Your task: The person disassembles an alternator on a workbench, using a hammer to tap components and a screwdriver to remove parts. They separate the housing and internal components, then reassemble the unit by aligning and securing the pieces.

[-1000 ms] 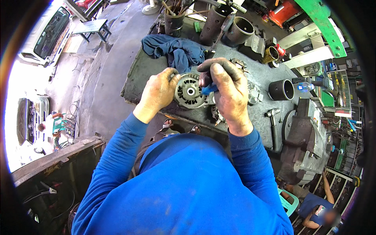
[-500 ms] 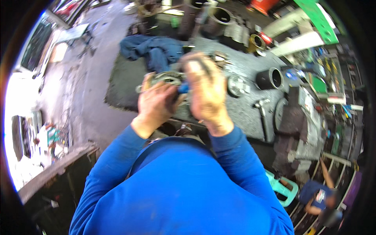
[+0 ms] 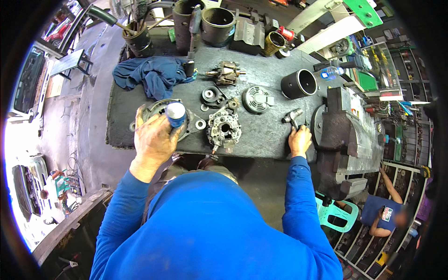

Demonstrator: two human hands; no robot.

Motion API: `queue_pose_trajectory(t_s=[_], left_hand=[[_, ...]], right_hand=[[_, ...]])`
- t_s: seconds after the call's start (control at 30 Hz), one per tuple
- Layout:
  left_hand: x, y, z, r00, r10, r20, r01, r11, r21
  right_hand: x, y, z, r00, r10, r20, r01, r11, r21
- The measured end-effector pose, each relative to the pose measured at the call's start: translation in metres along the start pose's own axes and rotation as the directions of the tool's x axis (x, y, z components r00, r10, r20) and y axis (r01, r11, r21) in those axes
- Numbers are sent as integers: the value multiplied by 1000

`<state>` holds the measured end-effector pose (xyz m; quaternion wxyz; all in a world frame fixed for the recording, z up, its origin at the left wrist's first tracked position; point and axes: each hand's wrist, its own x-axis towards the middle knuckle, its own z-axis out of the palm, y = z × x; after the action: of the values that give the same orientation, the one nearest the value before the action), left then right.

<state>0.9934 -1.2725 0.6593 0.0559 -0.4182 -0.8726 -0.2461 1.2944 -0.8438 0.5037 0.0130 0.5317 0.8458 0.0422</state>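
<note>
Left hand: the left hand [image 3: 154, 137] rests on the round alternator housing [image 3: 161, 116] at the left of the tabletop [image 3: 266, 135], fingers curled around a small blue-and-white cylinder [image 3: 176, 114] that stands upright on it.
Right hand: the right hand [image 3: 299, 140] lies at the tabletop's near edge, fingers curled beside the handle of a small hammer [image 3: 294, 116]; whether it grips the handle, cannot tell.
Change: a second ago both hands were together on the housing at the centre; now the right hand has left it and gone to the hammer, well apart from the left.
Meaning: judged, the housing is now steadied by one hand only, and a striking tool is being fetched.
Housing position: flat on the tabletop, left of centre, under the left hand.
Adjacent parts: a rectifier plate [image 3: 224, 128] lies just right of the housing; a pulley [image 3: 212, 95], a fan cover [image 3: 256, 99] and a rotor [image 3: 226, 73] lie behind it.
Further items: a blue rag [image 3: 151, 74] at rear left; a black tube [image 3: 299, 84] at right; a bench vise [image 3: 338, 130] beside the right hand.
Obstruction: the rectifier plate lies between the two hands.
</note>
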Motion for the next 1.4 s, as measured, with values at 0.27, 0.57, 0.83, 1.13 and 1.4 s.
queue_pose_trajectory(t_s=[0.27,0.57,0.83,1.13,1.4], left_hand=[[-3,-3,2,1000,27,-3,-27,999,26],[-6,-6,1,996,4,94,-6,1000,19],[-8,-9,-2,987,15,163,-13,1000,-13],[-5,-8,-2,979,-22,201,23,1000,-3],[-4,-11,3,986,-23,163,21,1000,14]], right_hand=[[-17,-53,-137,979,-195,54,62,543,838],[-78,-189,-396,572,-808,-142,673,363,645],[-101,-241,-408,342,-939,-39,865,299,404],[-98,-211,-423,476,-780,-407,460,-174,871],[-98,-198,-390,608,-737,-294,744,401,534]])
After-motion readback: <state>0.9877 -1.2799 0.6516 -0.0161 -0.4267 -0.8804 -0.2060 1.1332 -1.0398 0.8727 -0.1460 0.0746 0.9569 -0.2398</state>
